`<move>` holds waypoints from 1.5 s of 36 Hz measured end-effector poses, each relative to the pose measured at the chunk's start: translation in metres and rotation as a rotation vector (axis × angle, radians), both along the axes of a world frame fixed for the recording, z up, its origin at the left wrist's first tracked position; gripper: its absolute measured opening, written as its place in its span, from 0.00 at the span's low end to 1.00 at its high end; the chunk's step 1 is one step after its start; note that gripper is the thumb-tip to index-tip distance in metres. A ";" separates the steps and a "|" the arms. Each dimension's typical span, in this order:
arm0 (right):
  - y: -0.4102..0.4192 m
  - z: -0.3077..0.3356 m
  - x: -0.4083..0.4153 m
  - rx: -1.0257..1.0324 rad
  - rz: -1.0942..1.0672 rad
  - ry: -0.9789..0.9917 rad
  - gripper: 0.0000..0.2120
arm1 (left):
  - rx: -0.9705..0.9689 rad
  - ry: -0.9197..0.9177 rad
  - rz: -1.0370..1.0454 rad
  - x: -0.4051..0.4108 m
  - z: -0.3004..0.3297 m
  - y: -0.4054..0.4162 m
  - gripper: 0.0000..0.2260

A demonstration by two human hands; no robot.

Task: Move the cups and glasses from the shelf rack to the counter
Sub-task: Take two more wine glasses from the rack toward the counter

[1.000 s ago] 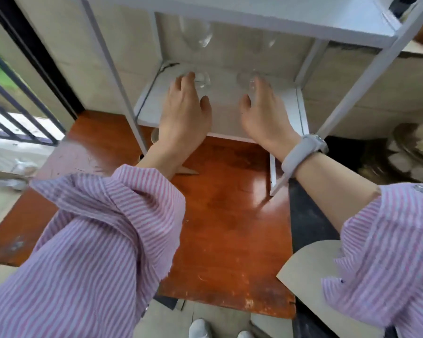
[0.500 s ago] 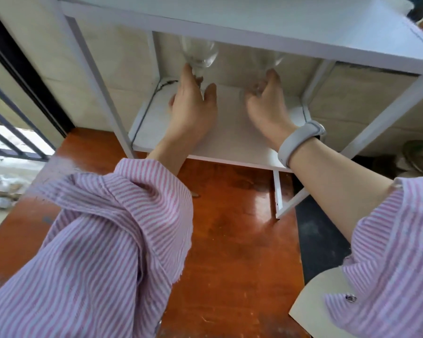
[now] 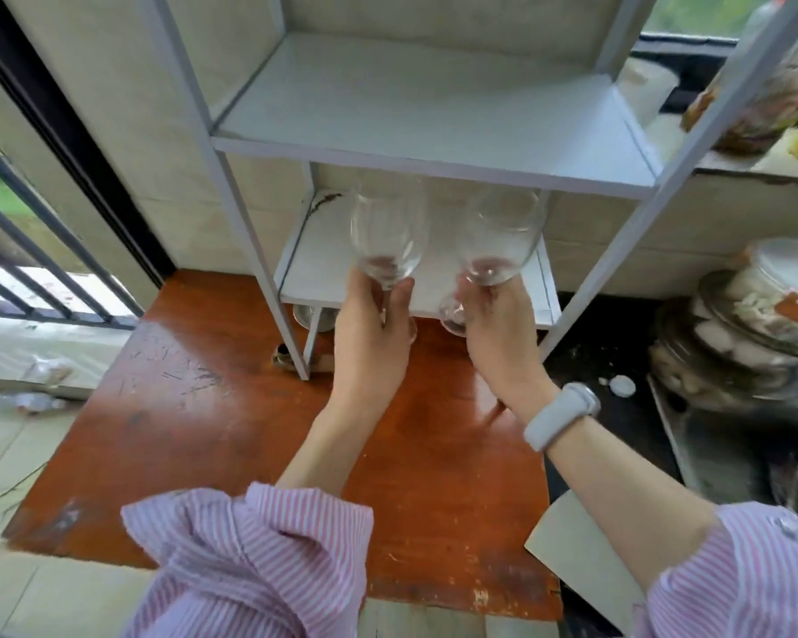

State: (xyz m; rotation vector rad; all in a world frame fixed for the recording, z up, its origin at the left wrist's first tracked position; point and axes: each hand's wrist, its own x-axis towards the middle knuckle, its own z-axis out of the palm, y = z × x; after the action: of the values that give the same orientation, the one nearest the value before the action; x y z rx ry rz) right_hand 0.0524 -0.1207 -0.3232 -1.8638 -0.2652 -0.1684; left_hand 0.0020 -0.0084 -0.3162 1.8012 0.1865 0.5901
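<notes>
Two clear wine glasses are held upright in front of the white shelf rack. My left hand is closed around the stem of the left wine glass. My right hand grips the stem of the right wine glass, whose round foot shows beside my fingers. Both glasses are off the lower shelf and hang above its front edge. The middle shelf above them holds nothing.
The rack stands on a worn red-brown wooden board. A small metal cup sits under the lower shelf. Stacked glass lids and dishes lie at the right. Jars stand on the counter at upper right. A barred window is at left.
Both hands reached into the lower shelf, closed on the stems of the two glasses, and have pulled them out toward me and upward.
</notes>
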 end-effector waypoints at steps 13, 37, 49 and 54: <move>-0.135 -0.012 -0.177 0.061 -0.029 0.172 0.08 | -0.014 0.206 -0.163 -0.154 -0.032 -0.114 0.02; -0.605 0.003 -0.556 0.151 -1.256 0.214 0.09 | 0.120 0.197 -1.335 -0.374 0.005 -0.648 0.02; -0.765 -0.015 -0.679 0.149 -1.711 0.200 0.09 | 0.208 0.119 -1.727 -0.467 0.003 -0.878 0.07; -0.853 -0.019 -0.704 0.177 -1.809 0.186 0.07 | 0.236 0.068 -1.820 -0.489 -0.004 -0.981 0.06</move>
State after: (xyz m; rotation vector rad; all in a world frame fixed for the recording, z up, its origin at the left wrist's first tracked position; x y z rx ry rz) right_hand -0.6517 -0.9732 -0.3426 -1.3794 1.5637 -1.1471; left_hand -0.4875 -0.9892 -0.3206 1.4644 -1.3891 -0.7788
